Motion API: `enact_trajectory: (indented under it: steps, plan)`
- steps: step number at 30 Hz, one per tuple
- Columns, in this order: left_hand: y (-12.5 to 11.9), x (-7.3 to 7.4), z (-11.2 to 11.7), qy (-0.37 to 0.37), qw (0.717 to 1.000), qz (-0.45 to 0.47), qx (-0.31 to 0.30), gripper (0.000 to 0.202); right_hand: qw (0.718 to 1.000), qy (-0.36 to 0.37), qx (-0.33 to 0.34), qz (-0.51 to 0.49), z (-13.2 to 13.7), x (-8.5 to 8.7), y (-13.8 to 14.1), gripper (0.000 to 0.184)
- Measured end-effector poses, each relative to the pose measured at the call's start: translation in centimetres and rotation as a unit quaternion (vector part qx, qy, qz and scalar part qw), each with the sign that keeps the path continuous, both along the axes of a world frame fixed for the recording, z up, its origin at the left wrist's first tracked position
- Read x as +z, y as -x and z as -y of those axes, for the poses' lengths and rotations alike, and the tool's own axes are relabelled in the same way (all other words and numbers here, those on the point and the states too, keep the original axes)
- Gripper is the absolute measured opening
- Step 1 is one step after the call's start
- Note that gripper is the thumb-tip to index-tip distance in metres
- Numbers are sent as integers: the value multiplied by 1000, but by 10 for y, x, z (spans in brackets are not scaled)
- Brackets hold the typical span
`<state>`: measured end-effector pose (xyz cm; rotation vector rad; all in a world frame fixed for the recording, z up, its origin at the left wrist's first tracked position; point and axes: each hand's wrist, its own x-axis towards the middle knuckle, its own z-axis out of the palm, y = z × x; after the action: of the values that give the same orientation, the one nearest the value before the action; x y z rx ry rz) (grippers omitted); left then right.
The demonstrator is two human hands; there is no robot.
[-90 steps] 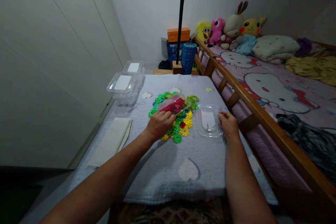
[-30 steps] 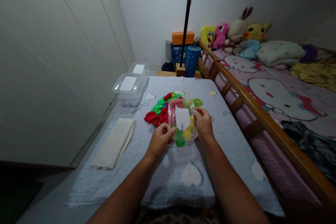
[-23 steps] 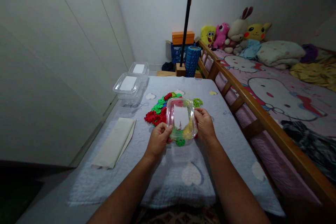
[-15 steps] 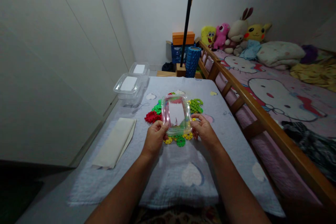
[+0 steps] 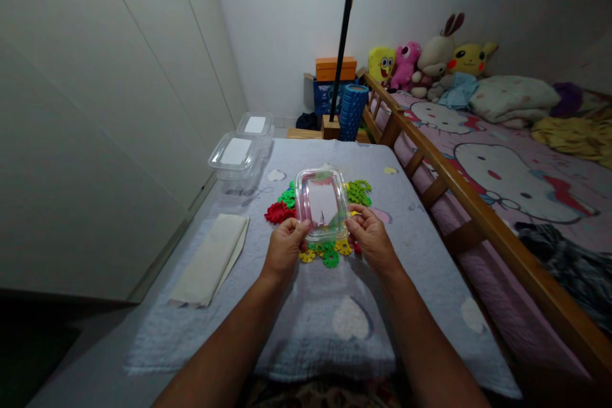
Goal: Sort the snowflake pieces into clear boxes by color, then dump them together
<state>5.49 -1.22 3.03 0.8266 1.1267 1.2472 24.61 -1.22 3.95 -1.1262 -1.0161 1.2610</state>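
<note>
A clear plastic container lid (image 5: pixel 322 201) with a white label is held above the table, tilted toward me. My left hand (image 5: pixel 287 243) pinches its near left corner, thumb on top. At the near right corner my right hand (image 5: pixel 370 236) grips it between thumb and fingers. Beneath and around the lid lie toothed plastic discs: red discs (image 5: pixel 279 212) to the left, green discs (image 5: pixel 358 192) to the right, and yellow and green discs (image 5: pixel 330 259) in front. The lid partly covers the pile, so whether a container body is under it I cannot tell.
Two clear lidded containers (image 5: pixel 235 154) with white labels stand at the table's back left. A folded cream cloth (image 5: pixel 210 260) lies on the left. A wooden bed rail (image 5: pixel 440 159) runs along the right side, and a black pole (image 5: pixel 343 38) rises behind the table.
Both hands still hold the lid, which has tipped slightly and risen a little. My right-hand fingers have drawn in closer around its corner.
</note>
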Motion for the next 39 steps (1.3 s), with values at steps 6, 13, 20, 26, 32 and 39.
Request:
enact_trajectory:
  steps: [6,13,20,26,32,39]
  plan:
    - [-6,4,-10,7,999,45,13,52,999,-32,-34,-1,-8,3,4,46]
    - [-6,9,-28,-20,999,29,21,52,999,-4,-23,-46,-18,9,7,56]
    - [9,16,-55,-94,994,-59,-6,53,996,-11,-16,-84,-52,16,5,55]
    - [43,-6,-85,-187,935,-272,129,34,994,2,-70,-80,-118,26,6,41]
    - [60,-44,-94,-228,861,-406,203,25,986,82,-120,-75,-180,30,38,32]
    - [62,-60,-97,-229,874,-403,146,26,978,157,-121,-66,-227,23,79,35]
